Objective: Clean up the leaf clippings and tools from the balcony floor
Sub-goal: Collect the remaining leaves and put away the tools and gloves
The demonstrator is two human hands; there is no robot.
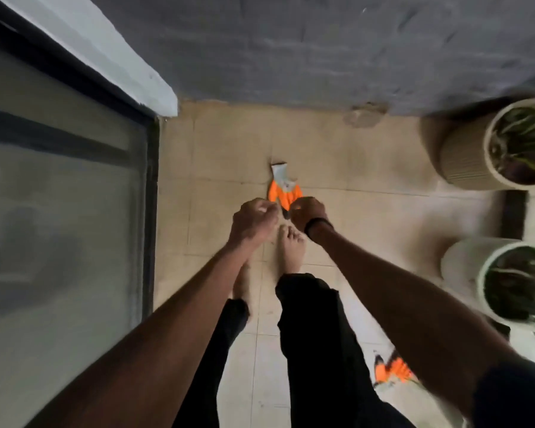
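An orange and white work glove point(283, 186) lies on the beige floor tiles, cuff pointing away from me. My left hand point(254, 217) and my right hand point(308, 213), which has a dark band on its wrist, meet with curled fingers over the glove's orange finger end. Blur hides whether either hand grips it. A small dark spot shows between the two hands. A second orange glove point(393, 370) lies on the floor at the lower right, partly behind my right forearm. No leaf clippings are visible.
My bare feet point(291, 251) stand just behind the hands. A ribbed beige plant pot point(464, 162) and a white plant pot point(464, 261) stand at the right. A glass sliding door point(59, 211) runs along the left, and a grey wall point(322, 50) closes the far end.
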